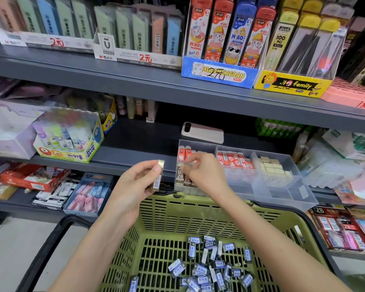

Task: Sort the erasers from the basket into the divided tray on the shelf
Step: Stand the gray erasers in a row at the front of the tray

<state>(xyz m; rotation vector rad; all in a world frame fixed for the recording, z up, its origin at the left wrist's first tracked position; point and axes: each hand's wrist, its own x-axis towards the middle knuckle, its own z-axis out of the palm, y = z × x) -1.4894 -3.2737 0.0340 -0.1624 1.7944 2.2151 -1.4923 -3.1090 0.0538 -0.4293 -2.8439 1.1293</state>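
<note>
My left hand (135, 184) grips a gold-wrapped eraser (159, 175) upright, just left of the clear divided tray (287, 192) on the shelf. My right hand (200, 171) pinches a small eraser (182, 165) over the tray's left compartment, where dark 2B erasers (182, 178) stand. Other compartments hold red-and-white erasers (233, 160) and cream erasers (272, 168). The tray's front right section looks bare. Below my arms, the green basket (167, 211) holds several blue-and-white erasers (207, 268).
A pink phone (202, 132) lies on the shelf behind the tray. A glue-stick box (70, 142) stands at left. Boxes of stationery fill the lower shelf (86, 192) and the right side (341, 228). The basket's black handle (49, 247) hangs at left.
</note>
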